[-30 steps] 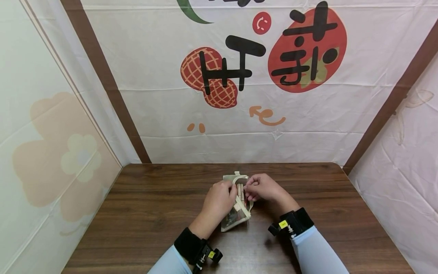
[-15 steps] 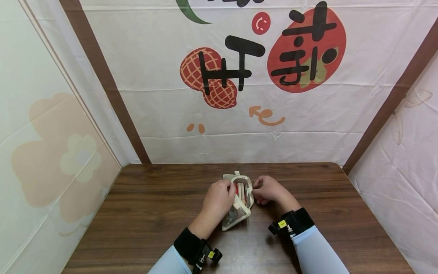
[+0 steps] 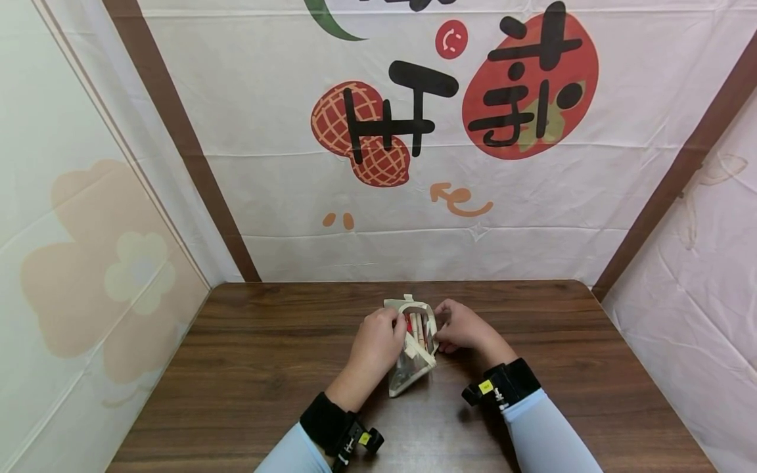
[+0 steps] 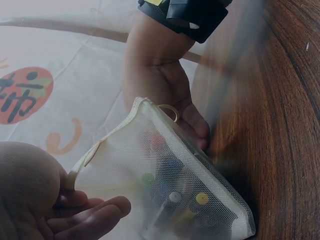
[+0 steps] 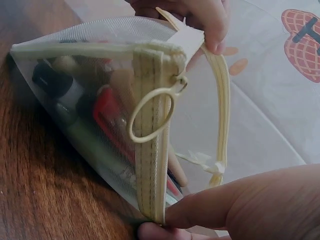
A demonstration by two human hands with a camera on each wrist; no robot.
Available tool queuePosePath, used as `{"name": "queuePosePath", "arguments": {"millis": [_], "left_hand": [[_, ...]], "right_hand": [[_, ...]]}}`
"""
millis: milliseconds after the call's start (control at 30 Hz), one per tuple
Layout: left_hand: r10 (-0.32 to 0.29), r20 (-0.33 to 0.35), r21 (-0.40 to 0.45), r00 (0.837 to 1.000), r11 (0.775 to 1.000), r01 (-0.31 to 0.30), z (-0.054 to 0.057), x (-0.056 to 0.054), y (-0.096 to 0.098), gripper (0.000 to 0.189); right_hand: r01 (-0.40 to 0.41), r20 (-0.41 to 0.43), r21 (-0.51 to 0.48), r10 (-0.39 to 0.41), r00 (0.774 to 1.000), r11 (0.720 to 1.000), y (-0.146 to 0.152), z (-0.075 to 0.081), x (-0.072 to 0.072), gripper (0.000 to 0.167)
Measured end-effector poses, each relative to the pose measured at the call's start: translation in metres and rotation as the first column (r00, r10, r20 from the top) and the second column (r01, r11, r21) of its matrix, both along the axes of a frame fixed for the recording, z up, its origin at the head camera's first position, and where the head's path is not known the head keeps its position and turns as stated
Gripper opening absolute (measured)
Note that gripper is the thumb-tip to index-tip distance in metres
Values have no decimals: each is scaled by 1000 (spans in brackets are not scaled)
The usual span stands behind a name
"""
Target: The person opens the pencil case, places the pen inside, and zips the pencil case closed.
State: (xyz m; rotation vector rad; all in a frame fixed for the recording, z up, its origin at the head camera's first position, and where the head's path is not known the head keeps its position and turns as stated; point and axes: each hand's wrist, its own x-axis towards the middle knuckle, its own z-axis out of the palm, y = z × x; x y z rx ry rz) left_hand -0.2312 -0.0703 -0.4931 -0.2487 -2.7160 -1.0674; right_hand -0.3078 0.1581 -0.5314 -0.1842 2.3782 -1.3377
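A see-through mesh zipper pouch point(image 3: 408, 373) with cream edging stands on the table, its top unzipped and spread apart. Several slim pen-like things point(image 3: 418, 328) lie inside, with a red item point(image 5: 106, 109) showing through the mesh in the right wrist view. My left hand point(image 3: 380, 338) pinches the left side of the opening. On the opposite side, my right hand point(image 3: 462, 326) pinches the zipper edge point(image 5: 151, 200) between thumb and finger. The zipper's ring pull point(image 5: 151, 115) hangs at one end of the opening. Mesh blurs the coloured contents, so their kinds are unclear.
The brown wooden table point(image 3: 266, 368) extends around the pouch on all sides. A white printed cloth point(image 3: 367, 256) hangs behind its far edge, and more cloth hangs at left and right. Each wrist wears a black strap with a small camera point(image 3: 369, 439).
My right hand has drawn back from over the opening to the pouch's right edge. The opening has spread wider, showing more contents, and the pouch's near end has shifted slightly right.
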Motion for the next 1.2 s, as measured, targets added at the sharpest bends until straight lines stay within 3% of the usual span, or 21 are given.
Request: {"name": "queuePosePath", "arguments": {"millis": [300, 467, 733, 867, 933, 1067, 1200], "left_hand": [[-5, -12, -37, 1000, 999, 5, 0, -1, -2, 33], [6, -34, -59, 999, 998, -8, -1, -3, -2, 28], [7, 52, -65, 999, 998, -4, 1, -5, -6, 28], [-4, 68, -16, 998, 1000, 5, 1, -6, -7, 19], [-17, 63, 23, 998, 1000, 16, 2, -7, -7, 16], [-96, 48, 72, 994, 993, 92, 0, -5, -8, 32], [-210, 50, 16, 976, 978, 209, -2, 1, -10, 49]], "right_hand": [[-23, -71, -31, 20, 997, 999, 0, 12, 1, 39], [-30, -123, -99, 18, 992, 995, -3, 23, 5, 30], [-48, -157, -136, 27, 987, 990, -9, 38, 11, 17], [-50, -154, -159, 26, 988, 986, -10, 45, 13, 9], [-46, -147, -167, 21, 989, 985, -11, 47, 14, 7], [-36, -125, -172, 14, 992, 984, -12, 48, 14, 6], [-41, -119, -183, 19, 993, 982, -11, 46, 14, 8]]}}
